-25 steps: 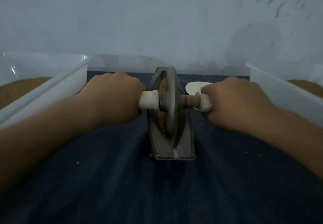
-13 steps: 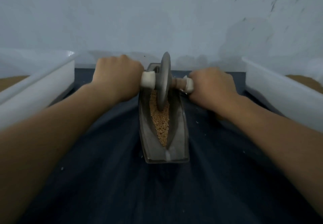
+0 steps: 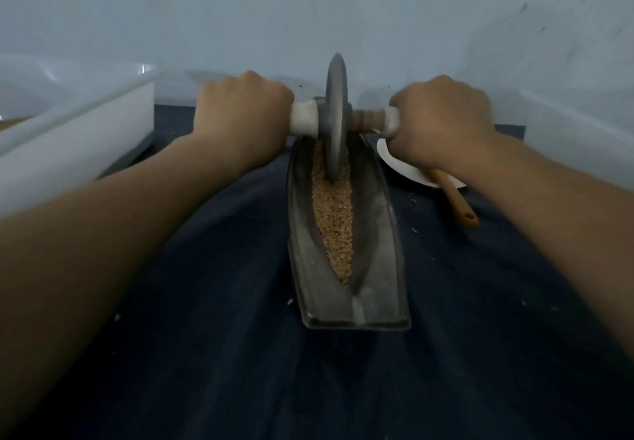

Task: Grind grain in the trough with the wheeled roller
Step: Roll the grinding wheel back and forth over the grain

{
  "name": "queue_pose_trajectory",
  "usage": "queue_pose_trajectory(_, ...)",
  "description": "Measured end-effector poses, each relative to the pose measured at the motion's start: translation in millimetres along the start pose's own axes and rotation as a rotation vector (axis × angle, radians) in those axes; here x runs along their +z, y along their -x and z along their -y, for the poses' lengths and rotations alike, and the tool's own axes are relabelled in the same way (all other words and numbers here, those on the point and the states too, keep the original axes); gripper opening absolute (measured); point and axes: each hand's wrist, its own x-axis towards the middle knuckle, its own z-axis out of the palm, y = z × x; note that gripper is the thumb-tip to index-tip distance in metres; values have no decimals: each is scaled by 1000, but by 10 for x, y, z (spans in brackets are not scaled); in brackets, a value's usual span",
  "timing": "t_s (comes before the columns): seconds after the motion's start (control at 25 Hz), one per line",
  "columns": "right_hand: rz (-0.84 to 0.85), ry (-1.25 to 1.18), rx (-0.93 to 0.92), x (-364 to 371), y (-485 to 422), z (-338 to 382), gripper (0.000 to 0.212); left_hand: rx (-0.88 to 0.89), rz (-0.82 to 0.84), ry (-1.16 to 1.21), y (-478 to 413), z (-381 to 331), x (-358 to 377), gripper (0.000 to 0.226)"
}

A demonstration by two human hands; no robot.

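The wheeled roller (image 3: 335, 113) rolled farther up the trough (image 3: 377, 268), left hand (image 3: 240, 113) and right hand (image 3: 442, 120) clamping it.

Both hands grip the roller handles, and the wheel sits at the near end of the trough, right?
Not quite. The head view shows the left hand and right hand gripping the roller handles, but the wheel sits at the far end of the trough.
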Motion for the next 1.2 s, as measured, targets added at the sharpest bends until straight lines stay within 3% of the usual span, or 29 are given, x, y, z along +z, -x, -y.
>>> queue_pose_trajectory(0.16, -12, 1, -4, -5, 75, 35, 10, 17, -92, 42, 44, -8, -17, 5)
queue_pose_trajectory(0.4, -65, 59, -179, -528, 948, -80, 23, 177, -80, 50, 856, 139, -535, 21)
queue_pose_trajectory(0.56, -97, 24, -222, -462, 971, -187, 25, 200, -57, -11, 763, 197, -492, 20)
queue_pose_trajectory(0.72, -132, 36, -75, 52, 236, -113, 24, 29, -114, -25, 243, 36, -46, 13)
queue_pose_trajectory(0.88, -38, -124, 63, 259, 45, -98, 20, 77, -119, -121, -123, -9, -143, 9)
queue_pose_trajectory(1.0, -26, -138, 19, 51, 515, -99, 7, 138, -108, -121, 207, -18, -291, 8)
queue_pose_trajectory(1.08, -37, -83, -73, -258, 838, -91, 22, 175, -88, -79, 541, 54, -399, 12)
queue_pose_trajectory(1.2, -28, -35, -130, -569, 1164, -184, 18, 284, -71, -38, 755, 239, -646, 29)
